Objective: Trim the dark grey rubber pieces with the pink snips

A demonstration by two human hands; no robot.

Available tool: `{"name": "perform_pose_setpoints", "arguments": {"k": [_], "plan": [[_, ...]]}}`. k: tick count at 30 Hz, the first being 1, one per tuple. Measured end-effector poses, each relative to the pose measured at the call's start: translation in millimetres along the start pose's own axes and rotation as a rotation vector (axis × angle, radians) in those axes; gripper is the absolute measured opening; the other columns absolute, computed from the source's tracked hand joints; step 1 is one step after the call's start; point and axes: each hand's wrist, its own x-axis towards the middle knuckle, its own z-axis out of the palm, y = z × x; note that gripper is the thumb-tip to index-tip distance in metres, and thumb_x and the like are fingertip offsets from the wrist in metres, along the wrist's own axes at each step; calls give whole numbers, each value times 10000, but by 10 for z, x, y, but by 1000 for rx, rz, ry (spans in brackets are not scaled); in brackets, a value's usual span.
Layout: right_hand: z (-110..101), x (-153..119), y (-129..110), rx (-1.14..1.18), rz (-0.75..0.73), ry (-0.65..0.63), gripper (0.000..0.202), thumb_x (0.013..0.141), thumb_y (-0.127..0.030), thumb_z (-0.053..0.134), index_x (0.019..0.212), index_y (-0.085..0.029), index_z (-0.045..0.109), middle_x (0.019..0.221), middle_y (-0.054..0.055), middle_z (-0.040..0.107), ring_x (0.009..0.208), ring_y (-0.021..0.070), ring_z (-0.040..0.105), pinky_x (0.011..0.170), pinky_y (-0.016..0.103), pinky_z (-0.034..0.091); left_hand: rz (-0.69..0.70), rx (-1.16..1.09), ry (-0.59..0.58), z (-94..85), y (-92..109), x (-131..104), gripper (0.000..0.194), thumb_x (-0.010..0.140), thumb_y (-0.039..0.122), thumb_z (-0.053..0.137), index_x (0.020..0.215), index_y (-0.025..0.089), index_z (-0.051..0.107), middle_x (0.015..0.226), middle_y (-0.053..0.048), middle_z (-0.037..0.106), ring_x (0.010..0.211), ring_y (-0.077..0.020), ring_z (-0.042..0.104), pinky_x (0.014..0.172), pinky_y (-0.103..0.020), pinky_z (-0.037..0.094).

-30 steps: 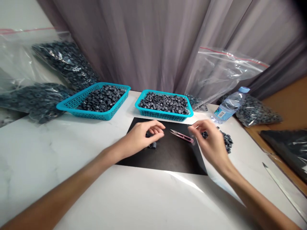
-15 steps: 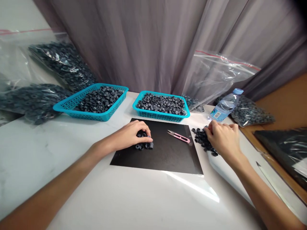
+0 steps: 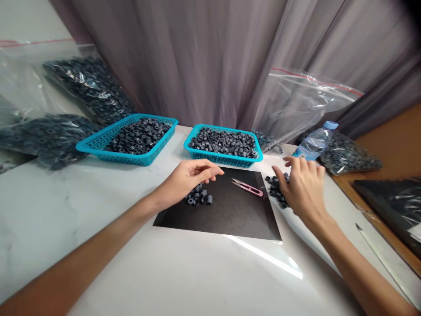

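Observation:
Above the far left part of a black mat [image 3: 230,219], my left hand [image 3: 194,177] is raised with thumb and fingertips pressed together; whatever lies between them is hidden. Just below it sits a small cluster of dark grey ring-shaped plastic parts [image 3: 199,196]. To the right of the mat, my right hand [image 3: 302,186] is open, its thumb spread away from the fingers, over a loose pile of similar dark parts [image 3: 278,189]. Part of that pile is covered by the hand. Pink thread snips [image 3: 248,188] lie on the mat between both hands.
Two blue baskets, one at left [image 3: 148,160] and one in the middle [image 3: 226,159], hold many grey parts. Filled clear bags stand at left [image 3: 88,87] and right [image 3: 348,153]. A water bottle [image 3: 315,142] stands behind my right hand.
My left hand has lifted off the cluster on the mat and moved slightly right and away. My right hand has gone from a pinch at the pile to spread thumb and fingers.

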Motion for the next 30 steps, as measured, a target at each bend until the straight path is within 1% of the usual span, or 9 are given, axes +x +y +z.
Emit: {"name": "perform_pose_setpoints", "arguments": {"k": [4, 7, 9, 11, 13, 15, 17, 23, 30], "plan": [[-57, -135, -398, 628, -180, 66, 382, 1032, -384, 507, 1366, -212, 438, 1070, 105, 628, 926, 257, 609, 886, 429, 461, -89, -153, -31, 252, -50, -66, 275, 914, 412, 682, 1040, 174, 740, 842, -22, 712, 762, -132, 627, 718, -242, 504], [-108, -272, -659, 918, -242, -18, 401, 986, -319, 615, 1358, -263, 475, 1049, 76, 630, 936, 245, 617, 855, 413, 500, -84, -212, -72, 380, -68, -111, 263, 909, 407, 694, 1033, 178, 729, 866, -23, 719, 774, -137, 640, 743, -255, 515], [-136, -328, -765, 1078, -201, -97, 356, 975, -275, 636, 1316, -264, 536, 1020, 63, 643, 908, 229, 625, 817, 389, 519, -76, -228, -74, 404, -52, -124, 269, 943, 415, 645, 958, 163, 740, 862, -36, 726, 777, -142, 644, 762, -266, 520], [-154, -351, -819, 1235, -111, -159, 304, 973, -257, 641, 1272, -258, 587, 1002, 54, 659, 874, 209, 636, 782, 364, 532, -80, -251, -76, 391, -21, -125, 358, 996, 432, 550, 915, 148, 753, 861, -56, 741, 796, -152, 657, 780, -278, 525], [-164, -353, -838, 1362, -13, -173, 271, 970, -255, 652, 1238, -252, 616, 972, 42, 665, 850, 193, 641, 765, 345, 539, -86, -276, -98, 363, 9, -120, 378, 1014, 422, 518, 968, 144, 770, 894, -71, 758, 833, -162, 674, 809, -288, 530], [-166, -351, -842, 1437, 52, -156, 241, 963, -250, 667, 1201, -246, 635, 928, 29, 658, 831, 180, 634, 751, 330, 538, -97, -305, -136, 340, 28, -117, 286, 980, 364, 599, 1103, 164, 763, 967, -68, 771, 880, -165, 687, 850, -291, 534], [-165, -350, -841, 1474, 85, -133, 208, 953, -247, 684, 1159, -241, 651, 884, 18, 647, 799, 168, 618, 718, 316, 534, -111, -337, -159, 331, 39, -119, 292, 922, 297, 690, 1189, 190, 742, 1011, -56, 774, 900, -161, 693, 878, -289, 538], [-169, -322, -814, 1467, 156, -70, 149, 934, -271, 712, 1072, -231, 673, 832, 8, 636, 760, 158, 608, 676, 299, 527, -113, -372, -169, 348, 96, -134, 227, 919, 266, 697, 1121, 196, 773, 1023, -46, 777, 868, -137, 690, 859, -262, 551], [-190, -305, -787, 1480, 134, -71, 185, 939, -267, 708, 1120, -237, 684, 834, 9, 640, 783, 159, 611, 687, 295, 527, -103, -384, -191, 359, 95, -141, 226, 941, 283, 679, 1127, 193, 771, 913, -34, 767, 842, -129, 672, 829, -248, 541]]}}
